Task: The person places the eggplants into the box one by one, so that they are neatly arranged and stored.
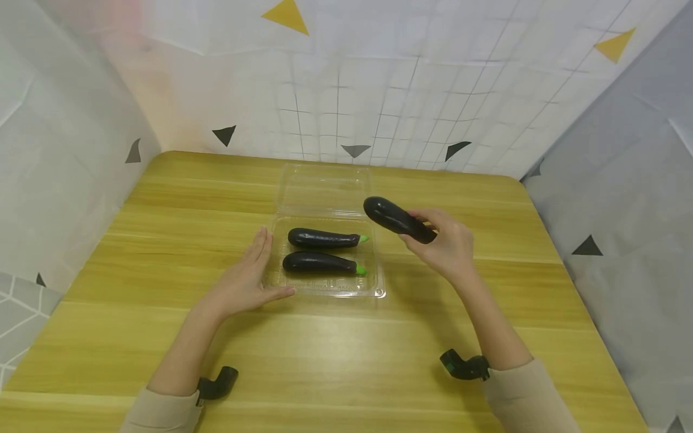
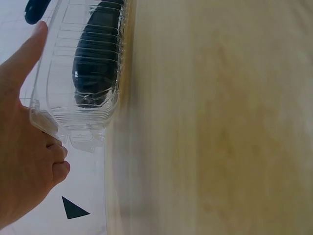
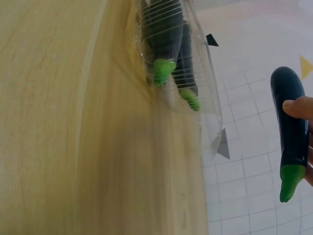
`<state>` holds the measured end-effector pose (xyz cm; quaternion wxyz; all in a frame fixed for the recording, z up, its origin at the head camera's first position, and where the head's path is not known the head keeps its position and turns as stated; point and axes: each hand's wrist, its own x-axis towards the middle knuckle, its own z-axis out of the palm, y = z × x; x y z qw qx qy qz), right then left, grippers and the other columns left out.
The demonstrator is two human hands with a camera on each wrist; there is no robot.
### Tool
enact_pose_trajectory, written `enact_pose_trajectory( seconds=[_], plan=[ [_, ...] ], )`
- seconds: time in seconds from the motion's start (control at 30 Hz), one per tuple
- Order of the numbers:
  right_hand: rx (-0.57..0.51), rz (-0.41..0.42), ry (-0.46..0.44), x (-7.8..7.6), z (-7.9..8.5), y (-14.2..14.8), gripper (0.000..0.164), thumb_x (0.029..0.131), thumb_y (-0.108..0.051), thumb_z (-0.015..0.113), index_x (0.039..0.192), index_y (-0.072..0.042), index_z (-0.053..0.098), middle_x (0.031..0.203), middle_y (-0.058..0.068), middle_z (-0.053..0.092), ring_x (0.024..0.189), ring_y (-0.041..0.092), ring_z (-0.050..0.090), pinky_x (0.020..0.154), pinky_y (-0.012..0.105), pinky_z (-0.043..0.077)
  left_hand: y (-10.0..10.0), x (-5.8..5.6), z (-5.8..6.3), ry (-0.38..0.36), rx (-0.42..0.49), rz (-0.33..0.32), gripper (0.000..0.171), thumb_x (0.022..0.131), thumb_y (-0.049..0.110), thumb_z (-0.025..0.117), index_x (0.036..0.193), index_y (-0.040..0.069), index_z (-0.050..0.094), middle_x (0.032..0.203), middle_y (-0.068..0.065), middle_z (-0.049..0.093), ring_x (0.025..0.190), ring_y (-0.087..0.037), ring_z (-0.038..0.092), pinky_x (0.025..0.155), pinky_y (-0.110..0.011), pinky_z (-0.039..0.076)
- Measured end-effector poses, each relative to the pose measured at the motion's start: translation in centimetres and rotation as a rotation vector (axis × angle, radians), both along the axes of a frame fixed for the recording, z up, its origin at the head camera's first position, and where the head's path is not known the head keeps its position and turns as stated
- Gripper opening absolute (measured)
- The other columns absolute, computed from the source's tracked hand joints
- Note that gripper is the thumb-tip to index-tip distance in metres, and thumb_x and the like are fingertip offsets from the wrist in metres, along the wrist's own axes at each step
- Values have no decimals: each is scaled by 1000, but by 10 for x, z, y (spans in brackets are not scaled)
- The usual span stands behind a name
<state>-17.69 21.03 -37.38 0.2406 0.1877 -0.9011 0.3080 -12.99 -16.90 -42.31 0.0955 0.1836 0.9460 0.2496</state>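
Observation:
My right hand (image 1: 446,243) grips a dark purple eggplant (image 1: 397,216) above the table, just right of a clear plastic clamshell box (image 1: 325,290). Its green stem end (image 3: 292,183) points down in the right wrist view. Inside the box lie two more eggplants, a rear one (image 1: 322,238) and a front one (image 1: 319,263), side by side with green stems to the right. The box's lid (image 1: 325,187) is folded back away from me. At the box's left side my left hand (image 1: 246,282) rests with fingers straight and thumb along the front left corner, holding nothing.
The box stands on a wood-grain table (image 1: 335,361). White sheets with triangle and grid patterns (image 1: 346,90) rise behind the table and along both sides. A black wrist camera is worn on each forearm, the left one (image 1: 218,383) and the right one (image 1: 462,365).

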Motion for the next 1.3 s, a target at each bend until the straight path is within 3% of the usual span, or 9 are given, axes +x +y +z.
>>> enact_pose_trajectory(
  seconds=[0.6,0.77,1.03,1.3],
  plan=[
    [71,125,94,10,15,-26,42,66,-18,87,105,-12,73,99,2,72,83,18,68,63,32,53,-1,0,-1,-2,-8,2,118,81,66,62,152,5,-10,158,-11,-19,145,-32,-4,114,-53,16],
    [84,155,123,11,12,-33,41,65,-21,87,104,-14,74,98,0,72,86,18,68,60,32,52,-1,1,0,-7,-3,3,118,81,68,61,152,6,-10,158,-10,-19,145,-30,-5,114,-52,15],
    [94,275,142,14,-1,-51,44,62,-19,89,103,-13,74,97,0,72,86,18,69,63,31,55,0,-1,-1,-1,-2,-1,120,79,72,59,152,6,-10,158,-11,-18,145,-30,-5,114,-53,14],
    [145,293,103,17,-4,-65,44,65,-23,89,106,-16,74,100,-1,71,90,18,68,65,30,55,0,0,0,-1,3,0,118,80,67,62,152,5,-9,159,-11,-17,145,-30,-5,114,-52,14]
  ],
)
